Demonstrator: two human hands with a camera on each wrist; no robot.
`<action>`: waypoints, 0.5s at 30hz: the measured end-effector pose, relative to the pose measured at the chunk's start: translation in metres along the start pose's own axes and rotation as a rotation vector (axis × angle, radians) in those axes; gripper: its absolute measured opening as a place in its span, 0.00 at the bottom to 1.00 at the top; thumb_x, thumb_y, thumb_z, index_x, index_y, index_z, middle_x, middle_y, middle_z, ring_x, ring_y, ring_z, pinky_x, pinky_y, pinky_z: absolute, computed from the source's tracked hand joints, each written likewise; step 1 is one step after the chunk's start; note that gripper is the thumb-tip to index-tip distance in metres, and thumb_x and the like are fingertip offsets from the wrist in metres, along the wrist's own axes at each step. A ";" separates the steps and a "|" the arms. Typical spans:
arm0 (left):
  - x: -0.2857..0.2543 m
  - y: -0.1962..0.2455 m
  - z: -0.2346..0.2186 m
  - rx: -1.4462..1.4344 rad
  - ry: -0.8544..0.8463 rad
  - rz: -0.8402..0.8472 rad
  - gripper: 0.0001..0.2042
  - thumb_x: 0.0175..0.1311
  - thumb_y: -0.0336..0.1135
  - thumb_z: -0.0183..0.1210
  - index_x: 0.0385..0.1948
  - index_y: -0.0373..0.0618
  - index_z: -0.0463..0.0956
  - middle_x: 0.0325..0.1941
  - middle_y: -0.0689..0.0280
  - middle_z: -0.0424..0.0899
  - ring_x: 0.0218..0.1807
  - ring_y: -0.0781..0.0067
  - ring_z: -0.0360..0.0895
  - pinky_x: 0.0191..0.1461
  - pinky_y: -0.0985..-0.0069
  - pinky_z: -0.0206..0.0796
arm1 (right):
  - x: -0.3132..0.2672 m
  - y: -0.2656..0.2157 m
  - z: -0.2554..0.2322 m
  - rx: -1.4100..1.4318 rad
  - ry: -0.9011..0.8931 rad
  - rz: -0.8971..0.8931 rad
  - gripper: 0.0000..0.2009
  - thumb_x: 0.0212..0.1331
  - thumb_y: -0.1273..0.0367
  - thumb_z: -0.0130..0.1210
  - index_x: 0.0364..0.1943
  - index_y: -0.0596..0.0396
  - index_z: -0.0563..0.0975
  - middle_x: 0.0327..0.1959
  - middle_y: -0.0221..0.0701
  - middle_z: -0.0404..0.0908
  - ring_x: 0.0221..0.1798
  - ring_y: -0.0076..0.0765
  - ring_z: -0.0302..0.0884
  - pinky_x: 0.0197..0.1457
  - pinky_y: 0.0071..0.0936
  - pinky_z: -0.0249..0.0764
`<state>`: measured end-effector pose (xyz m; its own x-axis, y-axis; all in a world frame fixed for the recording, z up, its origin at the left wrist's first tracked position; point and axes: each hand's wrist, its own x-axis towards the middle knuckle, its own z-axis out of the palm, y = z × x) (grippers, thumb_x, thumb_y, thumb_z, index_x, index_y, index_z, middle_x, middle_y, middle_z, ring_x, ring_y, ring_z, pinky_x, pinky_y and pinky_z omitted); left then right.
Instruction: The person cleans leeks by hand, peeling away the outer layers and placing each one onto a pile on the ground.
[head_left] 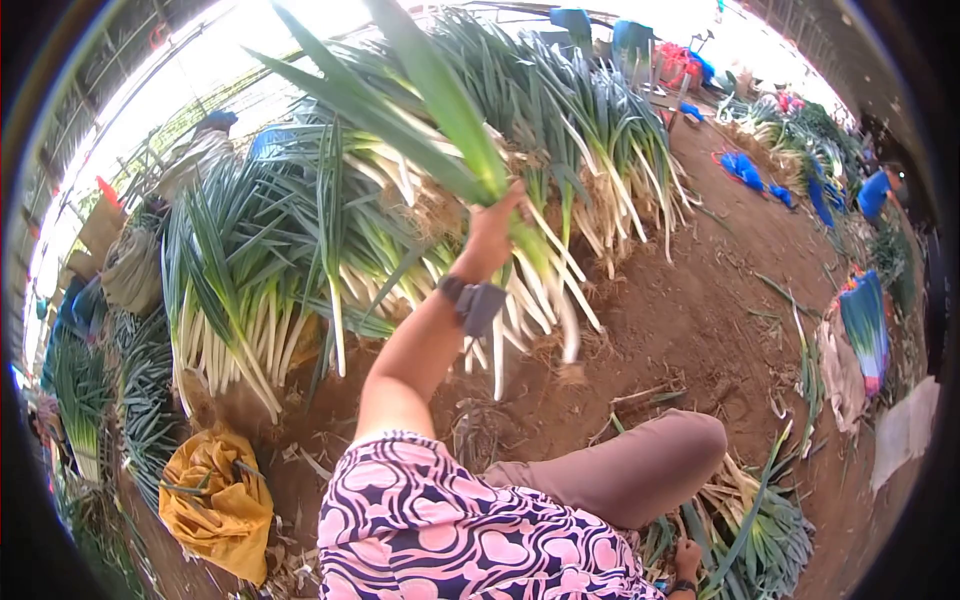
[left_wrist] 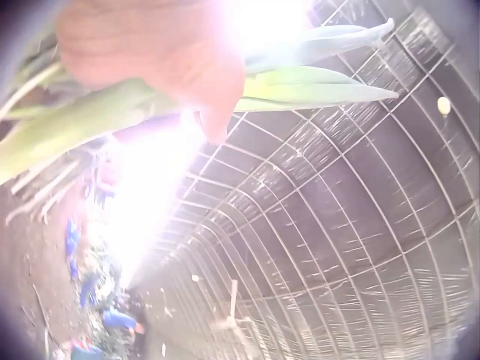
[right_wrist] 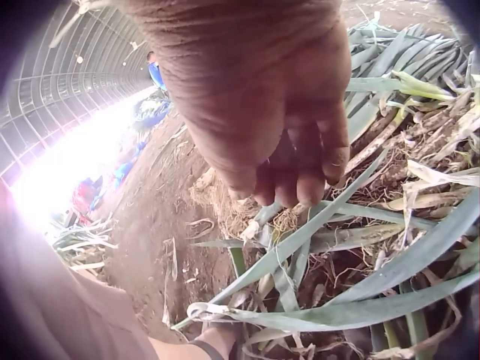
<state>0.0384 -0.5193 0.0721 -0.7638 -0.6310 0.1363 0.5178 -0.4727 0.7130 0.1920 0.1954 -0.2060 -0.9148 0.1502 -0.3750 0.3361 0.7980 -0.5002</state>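
My left hand [head_left: 492, 232] is raised over the leek heap and grips a leek [head_left: 455, 125] around its green part. The long leaves fan up and to the left, while the pale shank and roots hang down to the right. From the left wrist view, the fingers wrap the green stalk [left_wrist: 90, 120]. Low at the right, beside my knee, is my right hand [head_left: 686, 562]. In the right wrist view its fingers [right_wrist: 289, 176] hang loosely bent over cut leek leaves [right_wrist: 315, 262] and dry roots, with nothing visible in them.
A big heap of leeks [head_left: 240, 270] lies across the front on brown soil [head_left: 700, 330]. A yellow sack [head_left: 215, 500] sits at the lower left. Trimmed leaves [head_left: 770, 540] pile up at lower right. Farther right are a bundled leek bunch [head_left: 864, 325] and a person in blue [head_left: 875, 192].
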 end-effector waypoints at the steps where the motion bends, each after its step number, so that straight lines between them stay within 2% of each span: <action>1: 0.002 0.004 -0.033 0.087 0.021 0.021 0.13 0.55 0.31 0.63 0.40 0.42 0.72 0.24 0.68 0.74 0.20 0.77 0.72 0.21 0.78 0.67 | 0.012 0.022 0.009 0.018 -0.021 -0.012 0.14 0.58 0.67 0.52 0.23 0.67 0.75 0.14 0.37 0.75 0.16 0.33 0.75 0.21 0.29 0.70; 2: -0.003 0.014 -0.057 0.106 0.022 0.032 0.13 0.55 0.31 0.63 0.40 0.42 0.72 0.24 0.68 0.74 0.20 0.78 0.71 0.21 0.78 0.66 | 0.017 0.032 0.013 0.038 -0.041 -0.021 0.13 0.58 0.68 0.52 0.24 0.67 0.75 0.14 0.37 0.75 0.16 0.32 0.75 0.20 0.28 0.71; 3: -0.009 0.025 -0.078 0.125 0.019 0.042 0.14 0.55 0.31 0.63 0.40 0.42 0.71 0.24 0.68 0.74 0.20 0.78 0.71 0.21 0.79 0.66 | 0.012 0.019 0.013 0.118 -0.055 0.051 0.10 0.57 0.70 0.51 0.26 0.67 0.74 0.15 0.37 0.75 0.16 0.32 0.77 0.18 0.27 0.72; 5: -0.013 0.044 -0.120 0.219 0.077 0.049 0.12 0.55 0.31 0.63 0.39 0.42 0.71 0.23 0.69 0.74 0.20 0.79 0.71 0.21 0.81 0.66 | -0.002 -0.010 0.007 0.207 -0.079 0.122 0.11 0.56 0.70 0.51 0.26 0.69 0.75 0.17 0.38 0.76 0.19 0.31 0.77 0.22 0.28 0.72; 6: -0.012 0.058 -0.135 0.340 0.170 0.053 0.12 0.55 0.33 0.63 0.38 0.43 0.73 0.23 0.69 0.75 0.20 0.79 0.71 0.22 0.81 0.66 | -0.010 -0.022 0.003 0.252 -0.090 0.157 0.12 0.55 0.70 0.51 0.26 0.69 0.76 0.18 0.38 0.77 0.21 0.31 0.77 0.25 0.29 0.72; 7: -0.010 0.075 -0.154 0.413 0.158 0.015 0.11 0.55 0.35 0.64 0.36 0.43 0.74 0.24 0.70 0.75 0.21 0.80 0.71 0.21 0.82 0.66 | -0.013 -0.025 0.000 0.231 -0.104 0.152 0.11 0.54 0.69 0.51 0.28 0.68 0.76 0.19 0.39 0.77 0.22 0.33 0.78 0.27 0.31 0.73; 8: -0.001 0.089 -0.170 0.500 0.179 0.067 0.13 0.54 0.39 0.64 0.36 0.43 0.74 0.25 0.69 0.75 0.22 0.80 0.71 0.23 0.82 0.65 | -0.014 -0.026 -0.003 0.209 -0.118 0.147 0.11 0.54 0.69 0.51 0.30 0.67 0.77 0.20 0.40 0.78 0.24 0.36 0.79 0.29 0.32 0.74; 9: 0.022 0.100 -0.209 0.619 0.192 0.128 0.15 0.55 0.43 0.62 0.37 0.44 0.75 0.26 0.68 0.76 0.23 0.77 0.71 0.25 0.78 0.66 | -0.016 -0.025 -0.004 0.185 -0.131 0.146 0.11 0.54 0.68 0.51 0.32 0.66 0.78 0.21 0.41 0.78 0.26 0.38 0.79 0.31 0.34 0.75; 10: 0.058 0.112 -0.280 1.004 0.287 0.234 0.14 0.59 0.44 0.58 0.41 0.45 0.75 0.30 0.66 0.80 0.27 0.69 0.76 0.35 0.69 0.71 | -0.005 -0.009 -0.001 -0.055 -0.114 -0.083 0.12 0.54 0.67 0.51 0.33 0.65 0.77 0.23 0.44 0.79 0.25 0.42 0.79 0.32 0.36 0.75; 11: 0.078 0.136 -0.289 1.249 0.327 0.318 0.14 0.59 0.44 0.57 0.40 0.45 0.75 0.29 0.66 0.79 0.27 0.70 0.75 0.34 0.70 0.70 | 0.007 0.027 0.001 -0.300 -0.072 -0.283 0.13 0.55 0.66 0.51 0.35 0.64 0.77 0.25 0.46 0.80 0.24 0.46 0.79 0.32 0.39 0.76; 12: 0.099 0.153 -0.292 1.440 0.339 0.389 0.14 0.60 0.44 0.56 0.40 0.45 0.74 0.29 0.66 0.78 0.26 0.70 0.74 0.34 0.70 0.70 | -0.010 0.008 -0.004 -0.206 0.093 -0.462 0.16 0.55 0.62 0.52 0.41 0.60 0.77 0.32 0.47 0.80 0.32 0.47 0.79 0.39 0.40 0.73; 13: 0.123 0.160 -0.283 1.526 0.319 0.430 0.13 0.60 0.44 0.55 0.40 0.45 0.74 0.28 0.66 0.77 0.26 0.70 0.74 0.33 0.70 0.69 | -0.018 -0.007 -0.006 -0.111 0.114 -0.457 0.17 0.56 0.62 0.52 0.44 0.58 0.77 0.38 0.47 0.80 0.39 0.47 0.79 0.41 0.39 0.72; 14: 0.154 0.145 -0.269 1.514 0.237 0.452 0.13 0.61 0.44 0.54 0.39 0.45 0.74 0.27 0.66 0.76 0.25 0.71 0.73 0.32 0.70 0.68 | -0.044 -0.049 -0.021 0.227 -0.066 -0.084 0.18 0.57 0.60 0.52 0.46 0.57 0.76 0.38 0.43 0.80 0.40 0.42 0.78 0.41 0.36 0.72; 15: 0.182 0.108 -0.241 1.446 0.121 0.459 0.13 0.61 0.43 0.54 0.39 0.45 0.74 0.27 0.67 0.76 0.25 0.71 0.72 0.32 0.71 0.67 | -0.037 -0.024 -0.008 0.080 0.104 -0.317 0.18 0.58 0.59 0.51 0.47 0.55 0.77 0.37 0.40 0.80 0.38 0.36 0.78 0.39 0.34 0.72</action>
<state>0.0484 -0.8331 0.0082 -0.5739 -0.6303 0.5228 -0.1709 0.7166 0.6762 0.2160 0.1752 -0.1742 -0.9931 -0.0357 -0.1117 0.0445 0.7670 -0.6402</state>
